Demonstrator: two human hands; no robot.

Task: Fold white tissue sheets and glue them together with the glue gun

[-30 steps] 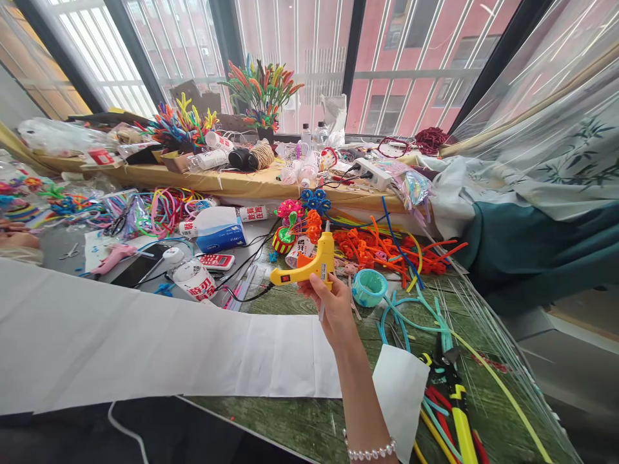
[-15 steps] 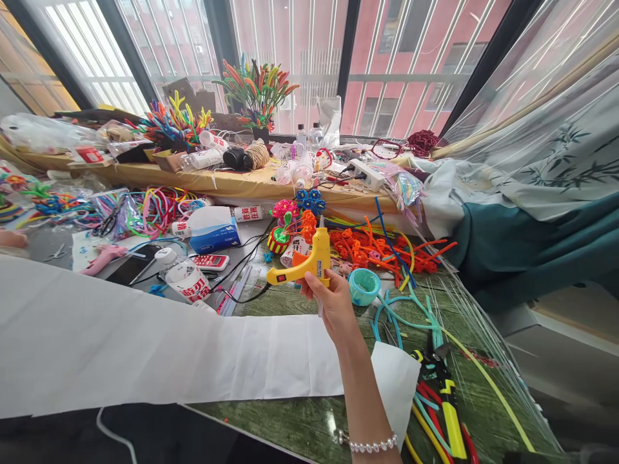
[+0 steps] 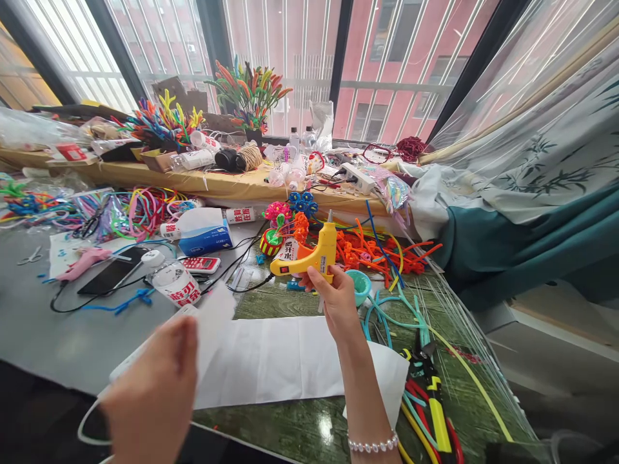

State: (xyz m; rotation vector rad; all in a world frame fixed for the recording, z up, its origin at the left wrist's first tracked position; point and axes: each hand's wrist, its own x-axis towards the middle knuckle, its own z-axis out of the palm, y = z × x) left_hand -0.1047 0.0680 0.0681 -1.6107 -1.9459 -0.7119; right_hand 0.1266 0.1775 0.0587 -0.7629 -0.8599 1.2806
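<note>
A yellow hot glue gun (image 3: 322,252) with a black cord is in my right hand (image 3: 336,299), its nozzle pointing up. My thumb and fingers are wrapped around its lower part. My left hand (image 3: 149,390), blurred by motion, is closed at the left end of a long strip of white paper (image 3: 280,357), and the paper's raised edge shows beside the fist. The strip runs under my right forearm on the green table top. Right of the glue gun stands a turquoise round cup (image 3: 360,287).
Pliers with yellow-black handles (image 3: 438,406) and long thin wires lie at right. Behind are orange pipe-cleaner pieces (image 3: 382,251), a tissue box (image 3: 206,240) and a plastic bottle (image 3: 169,278). A phone (image 3: 113,270), a pink glue gun (image 3: 84,263) and a white power strip (image 3: 145,345) lie left.
My left hand has come in from the far left to the lower left, bringing the paper's end with it and uncovering the grey table and power strip. My right hand still holds the glue gun.
</note>
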